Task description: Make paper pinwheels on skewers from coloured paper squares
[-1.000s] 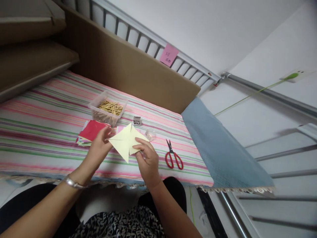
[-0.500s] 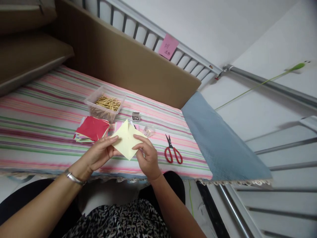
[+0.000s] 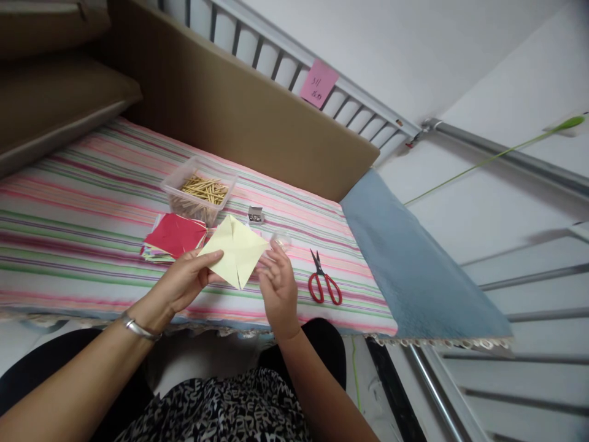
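Note:
A pale yellow square of paper is held flat above the cloth, turned corner-up, with slits running in from its top and bottom corners. My left hand grips its left corner, thumb on top and fingers underneath. At the right corner is my right hand, its fingers bent and the fingertips touching the paper's tip. Behind the paper lies a small clear round container, partly hidden. A stack of coloured paper squares, red on top, sits to the left. Red-handled scissors lie to the right, blades slightly apart.
A clear plastic box of thin wooden sticks stands behind the stack. Nearby is a small open box with tiny shiny pieces. A brown board borders the striped cloth. A pink note hangs on the white rail.
My right hand has shifted from over the paper's right side out to its right corner. The paper lies flatter and has turned a little, uncovering the slits. My left hand keeps its grip.

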A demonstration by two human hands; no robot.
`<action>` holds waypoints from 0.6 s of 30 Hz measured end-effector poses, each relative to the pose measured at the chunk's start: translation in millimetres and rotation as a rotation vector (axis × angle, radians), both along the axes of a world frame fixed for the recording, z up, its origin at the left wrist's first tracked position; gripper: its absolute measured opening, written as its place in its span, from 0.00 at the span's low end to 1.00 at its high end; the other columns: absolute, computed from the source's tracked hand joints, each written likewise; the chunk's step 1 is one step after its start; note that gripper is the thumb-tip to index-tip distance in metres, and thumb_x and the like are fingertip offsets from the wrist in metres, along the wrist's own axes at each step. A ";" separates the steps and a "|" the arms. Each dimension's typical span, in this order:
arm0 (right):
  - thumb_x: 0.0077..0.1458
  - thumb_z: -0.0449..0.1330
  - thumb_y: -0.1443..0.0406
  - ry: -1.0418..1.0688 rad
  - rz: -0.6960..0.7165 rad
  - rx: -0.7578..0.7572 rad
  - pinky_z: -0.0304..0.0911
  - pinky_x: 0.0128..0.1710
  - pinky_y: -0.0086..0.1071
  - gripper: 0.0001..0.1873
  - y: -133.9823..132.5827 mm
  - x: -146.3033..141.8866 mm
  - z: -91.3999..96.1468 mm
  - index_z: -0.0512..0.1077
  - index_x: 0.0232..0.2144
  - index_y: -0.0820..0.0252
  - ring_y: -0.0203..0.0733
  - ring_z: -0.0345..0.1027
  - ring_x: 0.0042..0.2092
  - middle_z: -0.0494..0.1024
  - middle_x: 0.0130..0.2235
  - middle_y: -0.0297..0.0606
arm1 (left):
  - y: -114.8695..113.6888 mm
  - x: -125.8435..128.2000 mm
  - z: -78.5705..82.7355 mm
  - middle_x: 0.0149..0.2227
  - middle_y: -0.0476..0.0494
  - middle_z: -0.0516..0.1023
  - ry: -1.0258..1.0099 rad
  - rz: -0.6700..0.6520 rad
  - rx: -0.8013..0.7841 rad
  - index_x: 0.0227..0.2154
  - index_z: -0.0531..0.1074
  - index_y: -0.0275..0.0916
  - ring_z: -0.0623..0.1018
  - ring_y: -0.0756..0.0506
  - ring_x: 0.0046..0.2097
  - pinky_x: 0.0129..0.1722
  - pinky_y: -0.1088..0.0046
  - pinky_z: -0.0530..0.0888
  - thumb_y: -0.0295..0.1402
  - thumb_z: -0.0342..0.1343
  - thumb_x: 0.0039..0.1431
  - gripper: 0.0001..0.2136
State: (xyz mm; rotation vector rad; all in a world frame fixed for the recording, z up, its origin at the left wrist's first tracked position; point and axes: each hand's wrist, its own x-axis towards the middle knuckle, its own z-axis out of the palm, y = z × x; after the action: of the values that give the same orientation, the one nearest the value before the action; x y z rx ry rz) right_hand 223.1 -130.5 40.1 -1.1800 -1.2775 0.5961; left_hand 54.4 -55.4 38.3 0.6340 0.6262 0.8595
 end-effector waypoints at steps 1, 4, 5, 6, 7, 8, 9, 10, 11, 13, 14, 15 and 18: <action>0.57 0.56 0.66 0.148 -0.014 -0.053 0.71 0.45 0.41 0.20 -0.6 -0.8 -1.3 0.63 0.52 0.54 0.47 0.68 0.54 0.56 0.65 0.47 | 0.1 0.2 0.5 0.44 0.35 0.82 -0.003 0.018 0.007 0.39 0.79 0.34 0.81 0.38 0.44 0.37 0.68 0.80 0.29 0.63 0.51 0.11; 0.56 0.59 0.59 0.515 -0.004 -0.252 0.72 0.42 0.41 0.23 -2.2 -5.0 -3.6 0.63 0.52 0.56 0.47 0.71 0.50 0.65 0.60 0.48 | -0.2 0.6 1.3 0.45 0.36 0.82 -0.023 0.030 0.028 0.38 0.79 0.35 0.80 0.39 0.45 0.38 0.70 0.79 0.29 0.63 0.51 0.10; 0.54 0.60 0.58 0.587 0.023 -0.311 0.71 0.42 0.40 0.23 -2.6 -7.3 -4.2 0.65 0.51 0.57 0.46 0.72 0.48 0.70 0.56 0.48 | -0.5 0.8 1.0 0.45 0.36 0.82 -0.031 0.023 0.034 0.38 0.79 0.35 0.80 0.40 0.45 0.39 0.71 0.78 0.30 0.63 0.51 0.10; 0.52 0.62 0.57 0.629 0.053 -0.357 0.70 0.42 0.40 0.22 -2.8 -9.9 -4.7 0.67 0.48 0.58 0.46 0.73 0.46 0.74 0.51 0.47 | -0.9 1.1 0.6 0.45 0.36 0.82 -0.037 0.015 0.040 0.38 0.79 0.35 0.80 0.39 0.45 0.39 0.71 0.78 0.31 0.64 0.51 0.11; 0.50 0.64 0.57 0.643 0.080 -0.388 0.70 0.42 0.39 0.20 -2.8 -12.7 -5.2 0.69 0.45 0.59 0.45 0.73 0.44 0.77 0.46 0.45 | -1.3 1.6 -0.1 0.45 0.36 0.82 -0.042 0.006 0.045 0.39 0.79 0.35 0.80 0.39 0.45 0.40 0.70 0.78 0.31 0.64 0.51 0.11; 0.49 0.65 0.58 0.635 0.097 -0.402 0.69 0.41 0.38 0.18 -2.4 -15.4 -5.5 0.71 0.41 0.60 0.43 0.73 0.41 0.79 0.42 0.42 | -1.8 2.4 -1.0 0.44 0.36 0.82 -0.044 -0.001 0.049 0.39 0.79 0.35 0.80 0.39 0.45 0.41 0.69 0.77 0.32 0.64 0.51 0.12; 0.48 0.65 0.58 0.613 0.099 -0.402 0.69 0.40 0.37 0.15 -1.6 -17.5 -5.5 0.72 0.37 0.60 0.42 0.73 0.38 0.79 0.38 0.40 | -2.2 3.4 -2.0 0.44 0.36 0.82 -0.044 -0.005 0.053 0.39 0.79 0.35 0.80 0.39 0.45 0.41 0.69 0.77 0.32 0.65 0.50 0.12; 0.48 0.65 0.58 0.577 0.088 -0.392 0.68 0.39 0.36 0.13 -0.2 -18.6 -4.9 0.72 0.34 0.60 0.40 0.72 0.36 0.79 0.35 0.38 | -2.5 4.6 -3.2 0.44 0.36 0.82 -0.041 -0.006 0.059 0.39 0.79 0.35 0.80 0.39 0.46 0.42 0.68 0.77 0.33 0.65 0.50 0.13; 0.49 0.64 0.58 0.523 0.069 -0.381 0.67 0.37 0.35 0.11 1.8 -18.4 -3.3 0.72 0.32 0.60 0.39 0.71 0.34 0.78 0.32 0.36 | -2.8 6.0 -4.4 0.44 0.37 0.82 -0.037 -0.001 0.068 0.40 0.79 0.35 0.79 0.39 0.46 0.43 0.68 0.76 0.33 0.65 0.50 0.14; 0.51 0.62 0.58 0.337 -0.011 -0.336 0.66 0.35 0.33 0.10 7.1 -13.5 3.2 0.72 0.30 0.60 0.38 0.69 0.32 0.77 0.29 0.34 | -3.1 8.5 -6.6 0.45 0.38 0.81 -0.015 0.041 0.078 0.41 0.78 0.36 0.79 0.41 0.47 0.46 0.68 0.75 0.32 0.66 0.48 0.15; 0.52 0.61 0.59 0.197 -0.074 -0.288 0.65 0.35 0.32 0.09 10.0 -9.2 7.9 0.72 0.30 0.59 0.38 0.69 0.32 0.76 0.29 0.34 | -3.0 9.3 -7.4 0.45 0.39 0.81 0.002 0.078 0.065 0.40 0.78 0.37 0.78 0.42 0.48 0.48 0.68 0.74 0.32 0.66 0.48 0.15; 0.53 0.60 0.60 0.032 -0.140 -0.220 0.65 0.36 0.33 0.08 12.8 -4.2 13.1 0.72 0.30 0.59 0.39 0.68 0.33 0.76 0.30 0.34 | -3.0 9.6 -7.5 0.45 0.39 0.81 0.022 0.118 0.035 0.39 0.78 0.37 0.78 0.42 0.48 0.49 0.68 0.73 0.32 0.66 0.48 0.14; 0.58 0.56 0.64 -0.458 -0.282 0.052 0.63 0.42 0.36 0.06 17.9 9.4 25.6 0.72 0.30 0.58 0.42 0.69 0.38 0.77 0.33 0.38 | -3.8 7.5 -2.8 0.44 0.36 0.80 0.052 0.139 -0.118 0.35 0.77 0.35 0.79 0.42 0.47 0.49 0.67 0.74 0.37 0.64 0.51 0.11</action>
State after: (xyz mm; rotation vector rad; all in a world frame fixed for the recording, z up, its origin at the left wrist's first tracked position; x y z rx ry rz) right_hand 232.5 -112.6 65.7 -1.4731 -1.4582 0.0829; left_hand 61.9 -59.2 35.6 0.5114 0.7691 0.9305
